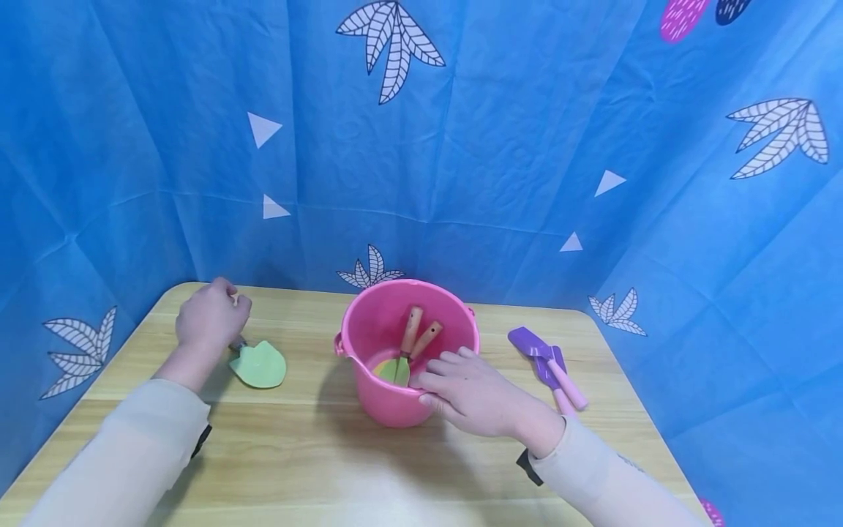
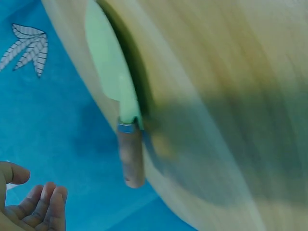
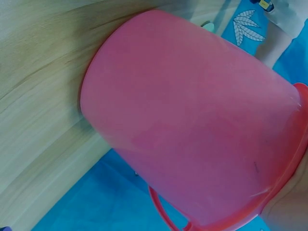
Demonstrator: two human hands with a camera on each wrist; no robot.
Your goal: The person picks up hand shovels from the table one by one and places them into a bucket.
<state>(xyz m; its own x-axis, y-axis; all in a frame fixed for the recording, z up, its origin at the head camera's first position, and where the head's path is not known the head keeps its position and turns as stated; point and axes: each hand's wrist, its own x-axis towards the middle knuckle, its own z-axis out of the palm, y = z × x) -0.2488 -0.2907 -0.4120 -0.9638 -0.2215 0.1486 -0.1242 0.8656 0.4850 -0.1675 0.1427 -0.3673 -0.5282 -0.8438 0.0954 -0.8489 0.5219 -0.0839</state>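
A pink bucket [image 1: 388,406] stands on the table, with my right hand [image 1: 477,391] gripping its near right rim, fingers over the inside and thumb outside. In the right wrist view the bucket's wall [image 3: 187,110] fills most of the picture. Inside it lean toy garden tools with wooden handles [image 1: 411,329]; a green blade [image 1: 395,371] and something yellow show at the bottom. On the left lies a light green toy shovel [image 1: 261,364]. My left hand [image 1: 211,315] hovers by its wooden handle [image 2: 131,159], thumb and fingers apart and holding nothing.
Two purple toy shovels [image 1: 527,340] with pink handles lie crossed to the right of the bucket, partly behind my right forearm. A blue patterned cloth [image 1: 421,161] hangs around the back and sides of the wooden table [image 1: 296,468].
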